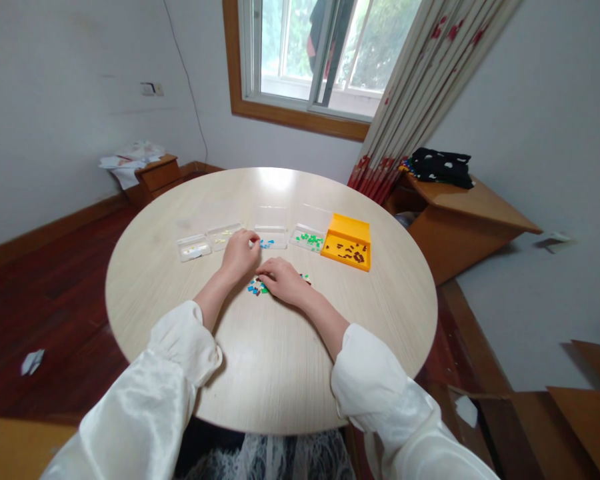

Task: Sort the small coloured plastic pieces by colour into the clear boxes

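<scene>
In the head view, my left hand (241,255) bends its fingers close together beside the clear box (281,239) of blue pieces (267,244); I cannot tell whether they pinch one. My right hand (284,280) curls over the mixed pile (254,290) on the table (260,373), its grip unclear. Farther right, green pieces (311,241) and brown pieces (357,257) sit in separate boxes, the latter's yellow (351,229).
</scene>
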Demonstrator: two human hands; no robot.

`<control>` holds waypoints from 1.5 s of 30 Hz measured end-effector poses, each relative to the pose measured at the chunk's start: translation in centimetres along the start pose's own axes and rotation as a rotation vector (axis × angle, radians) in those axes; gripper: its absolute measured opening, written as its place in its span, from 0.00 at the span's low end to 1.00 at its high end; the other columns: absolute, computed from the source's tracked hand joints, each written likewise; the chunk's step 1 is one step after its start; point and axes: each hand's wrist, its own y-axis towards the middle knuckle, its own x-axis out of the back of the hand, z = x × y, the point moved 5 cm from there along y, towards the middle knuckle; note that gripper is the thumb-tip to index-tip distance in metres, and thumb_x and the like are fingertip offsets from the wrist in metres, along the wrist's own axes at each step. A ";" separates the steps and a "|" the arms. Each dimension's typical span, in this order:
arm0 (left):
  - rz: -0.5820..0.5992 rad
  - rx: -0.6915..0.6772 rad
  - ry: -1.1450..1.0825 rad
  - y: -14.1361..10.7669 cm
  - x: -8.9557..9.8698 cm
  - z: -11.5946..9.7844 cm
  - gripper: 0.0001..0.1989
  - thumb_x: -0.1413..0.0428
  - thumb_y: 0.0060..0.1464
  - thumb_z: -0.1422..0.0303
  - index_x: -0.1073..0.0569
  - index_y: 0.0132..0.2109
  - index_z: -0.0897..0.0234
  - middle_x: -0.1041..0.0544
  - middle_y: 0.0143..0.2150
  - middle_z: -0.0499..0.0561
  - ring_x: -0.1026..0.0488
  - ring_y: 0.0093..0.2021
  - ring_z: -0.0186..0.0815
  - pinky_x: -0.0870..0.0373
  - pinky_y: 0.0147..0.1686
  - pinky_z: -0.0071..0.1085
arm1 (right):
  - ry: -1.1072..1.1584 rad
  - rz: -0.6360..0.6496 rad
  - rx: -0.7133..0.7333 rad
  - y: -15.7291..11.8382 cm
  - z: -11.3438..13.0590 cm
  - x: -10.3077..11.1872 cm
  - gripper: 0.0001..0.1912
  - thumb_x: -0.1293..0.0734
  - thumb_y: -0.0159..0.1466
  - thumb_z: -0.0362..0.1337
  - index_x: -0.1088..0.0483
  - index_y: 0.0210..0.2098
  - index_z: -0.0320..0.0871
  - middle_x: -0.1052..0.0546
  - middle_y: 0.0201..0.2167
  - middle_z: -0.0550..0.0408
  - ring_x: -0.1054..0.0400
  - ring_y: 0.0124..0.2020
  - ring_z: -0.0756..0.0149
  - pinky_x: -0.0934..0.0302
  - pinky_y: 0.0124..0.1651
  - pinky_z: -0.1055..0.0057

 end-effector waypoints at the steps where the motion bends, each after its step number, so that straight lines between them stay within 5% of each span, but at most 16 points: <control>1: -0.002 -0.001 -0.001 0.0 0.0 0.0 0.09 0.51 0.51 0.71 0.26 0.32 0.66 0.24 0.35 0.56 0.29 0.40 0.41 0.34 0.44 0.35 | -0.007 -0.002 -0.003 0.0 -0.1 0.0 0.09 0.36 0.60 0.26 0.24 0.34 0.40 0.23 0.35 0.49 0.32 0.39 0.65 0.41 0.48 0.67; 19: 0.000 0.010 -0.010 -0.1 0.1 -0.2 0.09 0.51 0.50 0.72 0.26 0.32 0.66 0.24 0.36 0.56 0.29 0.40 0.41 0.35 0.44 0.36 | 0.045 -0.008 -0.138 -0.1 -0.3 0.5 0.07 0.35 0.58 0.25 0.26 0.28 0.38 0.25 0.28 0.53 0.34 0.33 0.69 0.41 0.39 0.72; 33: 0.118 -0.021 -0.143 -0.2 -0.6 -0.7 0.12 0.51 0.53 0.65 0.25 0.32 0.66 0.22 0.33 0.53 0.30 0.34 0.36 0.34 0.40 0.32 | 0.212 -0.391 -0.190 0.0 -3.1 2.8 0.07 0.38 0.56 0.30 0.28 0.30 0.42 0.24 0.29 0.57 0.32 0.29 0.71 0.38 0.36 0.73; 39: 0.147 -0.036 -0.158 -0.4 -0.9 -0.8 0.12 0.50 0.52 0.66 0.24 0.31 0.66 0.22 0.32 0.53 0.30 0.33 0.36 0.34 0.39 0.32 | 0.185 -0.482 -0.216 -0.1 -4.2 3.9 0.11 0.40 0.57 0.30 0.28 0.36 0.41 0.26 0.31 0.54 0.34 0.32 0.69 0.39 0.35 0.72; 45: 0.135 -0.021 -0.121 -0.4 -0.7 -0.6 0.11 0.50 0.52 0.66 0.24 0.31 0.65 0.22 0.32 0.53 0.30 0.32 0.36 0.34 0.39 0.32 | 0.073 -0.500 -0.249 -0.2 -5.3 4.7 0.10 0.41 0.56 0.28 0.28 0.27 0.42 0.27 0.29 0.54 0.36 0.32 0.67 0.39 0.40 0.69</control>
